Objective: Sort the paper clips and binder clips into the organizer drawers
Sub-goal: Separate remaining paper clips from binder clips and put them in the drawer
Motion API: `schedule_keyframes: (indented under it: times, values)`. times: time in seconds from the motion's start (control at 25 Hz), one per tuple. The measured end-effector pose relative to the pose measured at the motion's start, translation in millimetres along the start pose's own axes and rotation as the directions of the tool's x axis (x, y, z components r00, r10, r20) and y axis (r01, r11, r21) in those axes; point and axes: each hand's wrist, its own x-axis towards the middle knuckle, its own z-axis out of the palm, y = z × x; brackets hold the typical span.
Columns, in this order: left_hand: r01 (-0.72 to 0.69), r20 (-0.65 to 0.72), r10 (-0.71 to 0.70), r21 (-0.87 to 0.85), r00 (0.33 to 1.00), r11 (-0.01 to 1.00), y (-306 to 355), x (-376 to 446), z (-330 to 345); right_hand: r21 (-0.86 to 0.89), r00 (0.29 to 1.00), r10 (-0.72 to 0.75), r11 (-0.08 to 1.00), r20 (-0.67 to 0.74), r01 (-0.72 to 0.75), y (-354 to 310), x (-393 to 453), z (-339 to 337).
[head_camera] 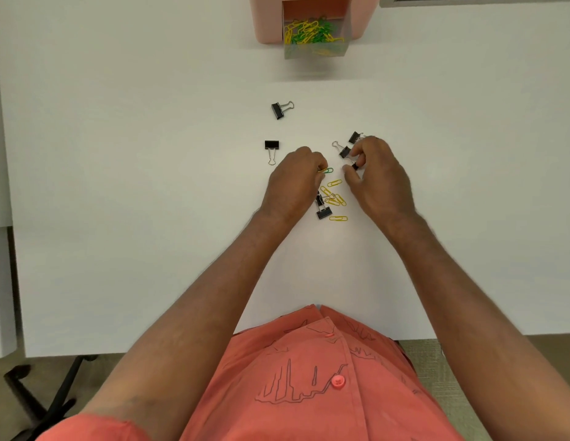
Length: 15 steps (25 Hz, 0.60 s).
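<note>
- White table (118, 186) under my arms, with the clips scattered around its middle and a pink organizer (267, 17) at 12 o'clock on the far edge.
- Its clear drawer (315, 50) is pulled out toward me and holds a heap of yellow and green paper clips (309, 31).
- My left hand (293, 183) is curled, fingertips pinched on a green clip (328, 170) that sticks out toward 3 o'clock; a bit of yellow shows with it in the pinch.
- My right hand (379, 173) is curled too, thumb and forefinger closed on a small black binder clip (355, 167).
- Just at 11 o'clock of that hand lies another binder clip (343, 151), its wire handle pointing to 10 o'clock, touching my fingers.
- A third one (354, 137) sits at 12 o'clock of the right hand, partly hidden by my knuckles.
- Between my two hands, toward 6 o'clock, lies a small pile (333, 198) of yellow paper clips, with one yellow clip (334, 183) at its far side.
- A black binder clip (324, 213) lies at the near left of the pile, and a further one seems to lie against my left hand; I cannot tell it clearly.
- A single yellow clip (338, 218) lies just right of that binder clip.
- At 10 o'clock of my left hand, a binder clip (271, 145) rests with handles toward me.
- Farther out at 12 o'clock, another (279, 110) lies tilted, apart from the rest.
</note>
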Motion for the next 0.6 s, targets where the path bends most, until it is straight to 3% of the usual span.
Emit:
schedule_keyframes:
  times: [0.12, 0.24, 0.6]
  values:
    - [-0.001, 0.026, 0.0, 0.041, 1.0, 0.999, 0, 4, 0, -0.005, 0.986, -0.106, 0.994, 0.13, 0.107, 6, -27, 2]
    - [0.014, 0.031, -0.015, 0.038, 0.999, 0.999, 2, 6, -1, -0.133, 0.936, -0.182, 0.964, 0.302, 0.231, 11, -48, 3]
    - [0.002, 0.026, -0.001, -0.011, 1.0, 1.0, -3, 0, -4, -0.028, 0.987, -0.149, 0.988, 0.06, 0.151, 9, -48, 20]
